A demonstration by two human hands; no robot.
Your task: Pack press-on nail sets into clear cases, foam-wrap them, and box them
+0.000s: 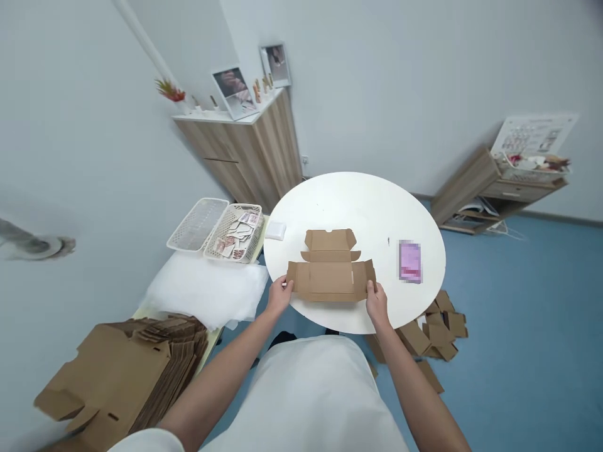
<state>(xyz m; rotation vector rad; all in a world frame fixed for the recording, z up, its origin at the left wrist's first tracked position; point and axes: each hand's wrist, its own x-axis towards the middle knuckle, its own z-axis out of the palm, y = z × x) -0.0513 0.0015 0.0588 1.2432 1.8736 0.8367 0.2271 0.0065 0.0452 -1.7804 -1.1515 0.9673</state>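
Left hand (281, 295) and right hand (377, 304) grip opposite ends of the unfolded box (331, 277) at the tabletop (351, 201). Risk: uneven pulling could crease it.

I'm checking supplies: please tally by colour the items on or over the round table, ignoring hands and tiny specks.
Brown: 1 (unfolded cardboard box)
White: 1 (small packet)
Purple-pink: 1 (blurred rectangular item)
Total: 3
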